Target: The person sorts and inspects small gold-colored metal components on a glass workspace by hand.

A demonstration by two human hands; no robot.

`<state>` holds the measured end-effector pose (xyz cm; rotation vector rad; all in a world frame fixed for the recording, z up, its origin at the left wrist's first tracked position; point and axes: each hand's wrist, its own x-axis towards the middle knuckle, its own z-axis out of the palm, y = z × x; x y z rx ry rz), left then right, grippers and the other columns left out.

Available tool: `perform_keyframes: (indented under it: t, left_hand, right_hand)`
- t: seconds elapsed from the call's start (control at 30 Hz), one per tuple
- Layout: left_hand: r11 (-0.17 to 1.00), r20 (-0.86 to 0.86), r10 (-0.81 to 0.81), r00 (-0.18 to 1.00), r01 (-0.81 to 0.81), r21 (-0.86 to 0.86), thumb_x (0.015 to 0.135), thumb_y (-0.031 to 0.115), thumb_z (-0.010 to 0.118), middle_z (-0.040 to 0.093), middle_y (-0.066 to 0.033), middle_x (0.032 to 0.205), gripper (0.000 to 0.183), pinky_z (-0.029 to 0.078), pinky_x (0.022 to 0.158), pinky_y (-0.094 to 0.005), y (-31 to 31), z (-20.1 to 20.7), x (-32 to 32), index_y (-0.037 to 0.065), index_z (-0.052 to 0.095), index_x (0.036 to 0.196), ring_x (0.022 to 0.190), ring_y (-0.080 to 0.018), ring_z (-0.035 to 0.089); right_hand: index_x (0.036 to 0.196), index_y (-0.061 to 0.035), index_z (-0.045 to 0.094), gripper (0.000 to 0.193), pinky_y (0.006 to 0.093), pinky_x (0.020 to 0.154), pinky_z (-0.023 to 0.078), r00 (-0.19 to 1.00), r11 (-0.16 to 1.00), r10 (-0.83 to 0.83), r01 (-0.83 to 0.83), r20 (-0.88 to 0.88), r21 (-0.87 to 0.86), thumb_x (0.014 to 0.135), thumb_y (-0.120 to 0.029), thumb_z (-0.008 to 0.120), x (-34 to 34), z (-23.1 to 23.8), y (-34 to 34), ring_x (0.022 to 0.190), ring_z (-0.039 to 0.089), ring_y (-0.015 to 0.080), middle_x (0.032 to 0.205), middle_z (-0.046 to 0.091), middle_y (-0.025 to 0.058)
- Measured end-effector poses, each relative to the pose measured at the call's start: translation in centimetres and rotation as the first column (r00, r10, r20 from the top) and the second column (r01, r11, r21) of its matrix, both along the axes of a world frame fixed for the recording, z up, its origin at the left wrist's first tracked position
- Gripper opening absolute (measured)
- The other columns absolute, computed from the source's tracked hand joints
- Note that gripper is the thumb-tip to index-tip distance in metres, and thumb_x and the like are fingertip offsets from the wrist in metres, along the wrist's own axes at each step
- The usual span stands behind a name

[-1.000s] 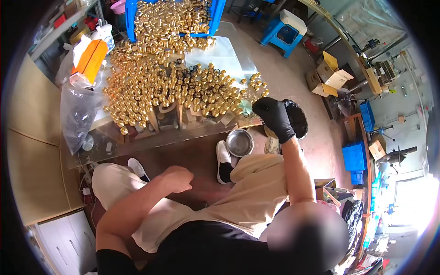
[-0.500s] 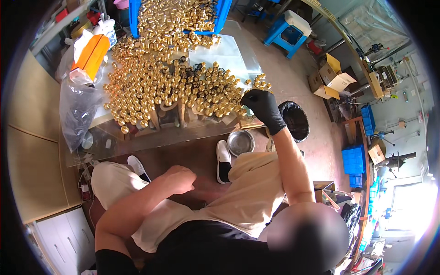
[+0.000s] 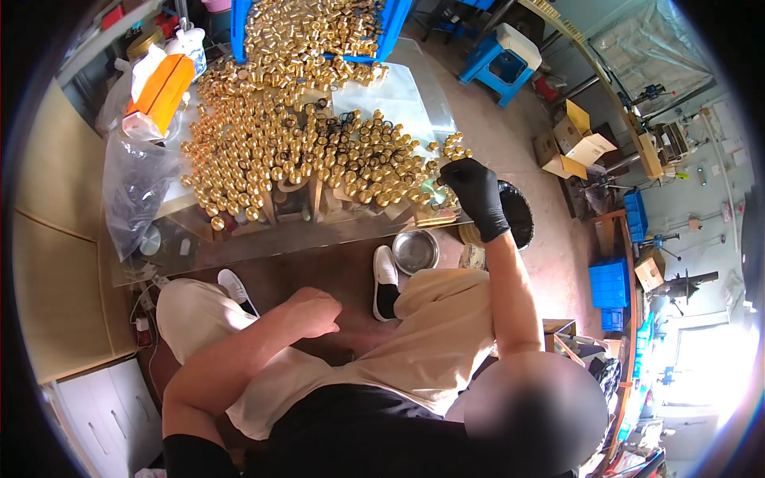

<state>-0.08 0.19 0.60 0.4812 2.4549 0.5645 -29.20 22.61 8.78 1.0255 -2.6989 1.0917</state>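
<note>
Small round brass caps lie in a wide heap on a glass-topped table, with thin black rings scattered among them. My right hand, in a black glove, is over the table's right front corner beside the caps. Its fingers are pinched together, and what they hold is too small to make out. A small pale green thing lies by those fingertips. My left hand, bare, is closed in a loose fist above my lap, away from the table; the inside of the fist is hidden.
A blue crate spills more caps at the back. An orange tissue box and a clear plastic bag are at the left. Below the front edge sits a metal bowl; a black-lined bin stands to the right.
My right hand has shifted slightly right, away from the heap, with its fingers still pinched. My left hand keeps its closed shape over my lap.
</note>
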Motion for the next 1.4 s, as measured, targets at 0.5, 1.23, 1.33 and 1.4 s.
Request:
perform_keyframes:
  t: [0.5,1.23,1.33,1.4]
  left_hand:
    - [0.998,0.064,0.007,0.998,-0.004,-0.062,0.086,0.032,0.071,0.074,-0.0163,0.102,0.032,0.055,0.087,-0.0452,0.0,-0.1,-0.3,0.004,0.076,0.099,0.101,-0.0354,0.069]
    - [1.0,0.015,0.009,1.0,-0.009,-0.028,0.085,0.031,0.073,0.074,-0.0177,0.102,0.032,0.056,0.086,-0.046,0.0,-0.6,0.4,0.002,0.076,0.098,0.1,-0.0366,0.07]
    - [0.999,0.031,0.013,0.999,-0.012,-0.032,0.085,0.031,0.073,0.074,-0.0174,0.102,0.031,0.055,0.087,-0.0458,0.0,-1.1,0.4,0.002,0.076,0.098,0.101,-0.0364,0.07]
    - [0.999,0.053,0.025,0.998,-0.023,-0.041,0.085,0.03,0.073,0.074,-0.0172,0.102,0.031,0.055,0.087,-0.0457,0.0,-0.9,0.3,0.002,0.077,0.098,0.101,-0.0363,0.07]
  right_hand:
    - [0.101,-0.005,0.076,0.031,0.0383,0.079,0.057,0.999,0.985,-0.014,0.022,-0.047,0.171,0.076,-0.022,0.081,-0.3,-0.9,0.3,0.088,0.072,0.0329,0.099,0.073,0.0158]
    - [0.1,-0.0034,0.075,0.024,0.0339,0.073,0.056,0.999,0.999,-0.014,0.016,-0.028,0.043,0.082,-0.019,0.08,1.6,1.4,-2.5,0.075,0.072,0.0239,0.095,0.074,0.0128]
    - [0.099,-0.0052,0.075,0.02,0.0337,0.072,0.055,0.997,0.996,0.059,-0.055,-0.05,0.075,0.083,-0.017,0.079,1.7,1.1,-4.3,0.076,0.072,0.0236,0.09,0.074,0.0109]
    - [0.096,-0.0053,0.075,0.017,0.0354,0.072,0.055,0.993,0.992,0.106,-0.103,-0.052,0.071,0.083,-0.015,0.077,1.7,1.0,-4.7,0.079,0.071,0.0269,0.088,0.073,0.0125]
